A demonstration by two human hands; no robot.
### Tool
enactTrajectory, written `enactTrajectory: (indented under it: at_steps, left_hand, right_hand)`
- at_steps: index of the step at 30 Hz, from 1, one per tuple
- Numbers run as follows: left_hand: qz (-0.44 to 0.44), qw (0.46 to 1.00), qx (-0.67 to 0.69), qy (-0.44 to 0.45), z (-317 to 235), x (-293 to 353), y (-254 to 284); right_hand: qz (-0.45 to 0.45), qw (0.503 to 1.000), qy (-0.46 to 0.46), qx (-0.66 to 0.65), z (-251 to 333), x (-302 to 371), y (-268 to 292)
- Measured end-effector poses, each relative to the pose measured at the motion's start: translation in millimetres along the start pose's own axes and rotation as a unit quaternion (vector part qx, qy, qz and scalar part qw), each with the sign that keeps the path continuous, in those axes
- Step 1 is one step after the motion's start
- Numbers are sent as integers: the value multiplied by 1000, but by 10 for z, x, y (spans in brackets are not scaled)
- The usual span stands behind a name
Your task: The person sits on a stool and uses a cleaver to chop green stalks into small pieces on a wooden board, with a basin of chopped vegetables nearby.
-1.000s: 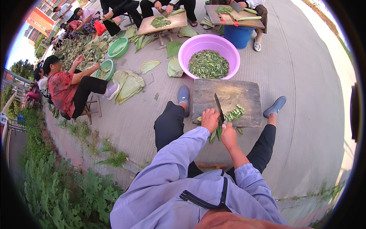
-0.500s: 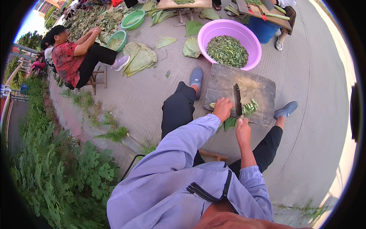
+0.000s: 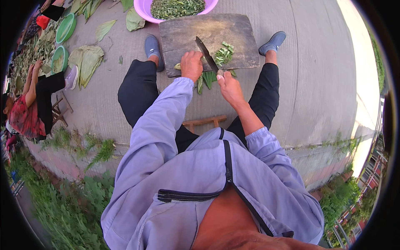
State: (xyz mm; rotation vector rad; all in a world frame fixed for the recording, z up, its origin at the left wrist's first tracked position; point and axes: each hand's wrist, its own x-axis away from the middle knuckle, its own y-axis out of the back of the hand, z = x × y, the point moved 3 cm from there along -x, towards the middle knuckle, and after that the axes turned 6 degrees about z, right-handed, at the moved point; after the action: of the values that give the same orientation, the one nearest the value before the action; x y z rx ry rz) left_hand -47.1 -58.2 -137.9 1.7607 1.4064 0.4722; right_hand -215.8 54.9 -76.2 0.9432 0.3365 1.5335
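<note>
A dark, worn cutting board (image 3: 179, 35) lies between my feet. My right hand (image 3: 230, 88) grips the handle of a kitchen knife (image 3: 206, 52) at the board's near edge, its dark blade slanting away to the far left. Just left of the blade, my left hand (image 3: 192, 66) presses down with curled fingers on a bundle of green vegetable leaves; a pale yellowish end (image 3: 178, 66) pokes out beside it. Chopped green pieces (image 3: 224, 53) lie right of the blade. Long green leaves (image 3: 209, 78) hang past the near edge, below the knife.
Beyond the board stands a purple basin (image 3: 143, 11) of chopped greens. Large pale leaves (image 3: 86, 62) lie on the concrete to the left, near two green basins (image 3: 66, 28). A seated person (image 3: 29, 112) is at far left. A wooden stool (image 3: 204, 121) shows beneath me.
My view has turned and tipped downward, so the board and basin sit higher and further left. The knife blade leans more to the left. Both hands keep their holds.
</note>
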Motion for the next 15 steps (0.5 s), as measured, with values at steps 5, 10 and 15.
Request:
enactTrajectory:
  at_steps: [5,10,15]
  left_hand:
    - [-8,1000,-2,4,7,14,10]
    - [-26,1000,14,-8,10,-13,36]
    - [-21,999,18,-18,23,-3,17]
  right_hand:
    - [6,1000,7,-19,41,73,-7]
    - [12,1000,11,-20,56,78,35]
    - [22,1000,17,-4,70,45,-27]
